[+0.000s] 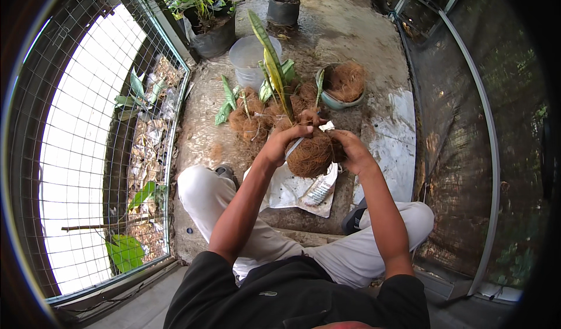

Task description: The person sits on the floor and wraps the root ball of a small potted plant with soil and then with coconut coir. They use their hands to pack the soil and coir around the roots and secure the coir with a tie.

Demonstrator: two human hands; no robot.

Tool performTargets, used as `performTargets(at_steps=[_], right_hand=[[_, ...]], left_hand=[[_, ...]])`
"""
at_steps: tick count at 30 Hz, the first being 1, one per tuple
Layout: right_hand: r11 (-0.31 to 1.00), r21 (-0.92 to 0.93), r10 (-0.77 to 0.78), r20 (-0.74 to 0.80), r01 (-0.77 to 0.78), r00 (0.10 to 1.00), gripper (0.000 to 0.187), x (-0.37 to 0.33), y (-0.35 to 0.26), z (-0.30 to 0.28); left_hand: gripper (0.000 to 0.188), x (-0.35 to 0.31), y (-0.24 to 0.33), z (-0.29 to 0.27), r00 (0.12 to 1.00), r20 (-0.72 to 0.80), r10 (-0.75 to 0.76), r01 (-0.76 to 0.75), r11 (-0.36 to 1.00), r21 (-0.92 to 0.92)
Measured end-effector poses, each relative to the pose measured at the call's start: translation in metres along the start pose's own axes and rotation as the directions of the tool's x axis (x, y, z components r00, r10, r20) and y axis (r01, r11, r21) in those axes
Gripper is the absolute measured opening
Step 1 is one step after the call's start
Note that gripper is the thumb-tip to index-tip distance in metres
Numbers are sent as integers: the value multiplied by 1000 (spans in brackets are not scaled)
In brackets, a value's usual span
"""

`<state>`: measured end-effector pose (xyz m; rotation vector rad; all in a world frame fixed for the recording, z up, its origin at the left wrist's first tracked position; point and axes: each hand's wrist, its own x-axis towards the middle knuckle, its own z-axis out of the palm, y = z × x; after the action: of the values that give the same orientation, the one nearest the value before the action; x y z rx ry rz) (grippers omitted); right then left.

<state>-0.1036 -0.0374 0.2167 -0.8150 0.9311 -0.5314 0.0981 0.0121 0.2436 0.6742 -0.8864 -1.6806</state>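
Between my two hands is a round ball of brown coconut fibre (312, 160), held above a white plastic sack. My left hand (281, 144) is closed on its left side, the thumb reaching over the top. On the right side, the fingers of my right hand (353, 152) curl against the fibre. A pale strip (295, 147) crosses the ball by my left hand. A tall yellow-green snake plant leaf (271, 57) rises at the ball's far side; its base is partly hidden by my fingers. Just beyond sit other fibre balls (248, 125) with leafy plants.
The white sack (284, 190) lies between my legs. A translucent bucket (241, 66) stands behind the plants, and a bowl (337, 101) of loose fibre is at the right. Black-potted plants (284, 12) stand farther off. Wire mesh (87, 153) borders the left, dark netting (456, 142) the right.
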Motion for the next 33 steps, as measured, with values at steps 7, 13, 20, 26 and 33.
performTargets(at_steps=[7,13,20,26,33], right_hand=[[995,-98,-37,4,37,999,18,-14,-30,4],[982,-182,-51,17,53,999,19,-24,-41,12],[892,-419,-175,25,170,984,25,-39,-40,33],[624,-697,-418,84,353,904,30,-51,-27,52],[620,-711,-389,89,332,917,29,-62,-18,72]], left_hand=[[29,-3,-8,2,995,-96,-36,57,973,225],[27,6,-19,-7,997,-45,-63,72,962,264],[25,8,-20,-2,958,-264,-113,178,956,234],[21,18,-36,-13,923,-382,39,85,949,304],[19,23,-37,-13,832,-541,126,-2,975,224]])
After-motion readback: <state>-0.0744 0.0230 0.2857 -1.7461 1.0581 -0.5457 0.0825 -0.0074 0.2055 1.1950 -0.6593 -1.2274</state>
